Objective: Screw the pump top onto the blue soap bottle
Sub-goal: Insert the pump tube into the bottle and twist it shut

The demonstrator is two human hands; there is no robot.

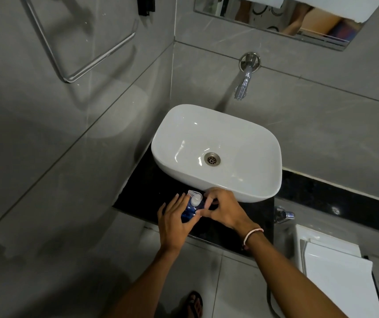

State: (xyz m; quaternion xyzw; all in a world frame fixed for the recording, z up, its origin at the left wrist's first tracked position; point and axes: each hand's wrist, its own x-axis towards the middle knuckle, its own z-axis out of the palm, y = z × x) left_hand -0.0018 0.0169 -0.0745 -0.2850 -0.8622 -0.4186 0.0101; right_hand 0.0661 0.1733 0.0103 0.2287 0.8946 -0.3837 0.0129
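We stand over the black stone counter (236,228) with the blue soap bottle (188,213) between our hands, just in front of the near rim of the white basin (248,193). The bottle sits on the counter's near left part, tilted in this view, so its long axis runs from the blue body low and toward us up to the pump top (195,197) high and away.

Our left hand (174,222) lies against the bottle's left side, fingers straight and pointing up along the body, thumb side wrapped toward it: a loose cradling hold, not a full fist. Our right hand (224,208) comes in from the right, fingers curled inward toward the neck. Its fingertips are close beside the bottle's shoulder, but we cannot tell whether they pinch the collar or merely rest near it.

The clear pump top already sits on the neck, with its nozzle pointing up and left, away from the right hand. We cannot see the threads, so we judge only that seating is under way and tightening may remain.

What the coming turn depends on is this: the collar lies just left of the right fingertips and above the left palm. The right hand is nearer the collar, so it should twist about the bottle's axis while the left hand steadies the body.
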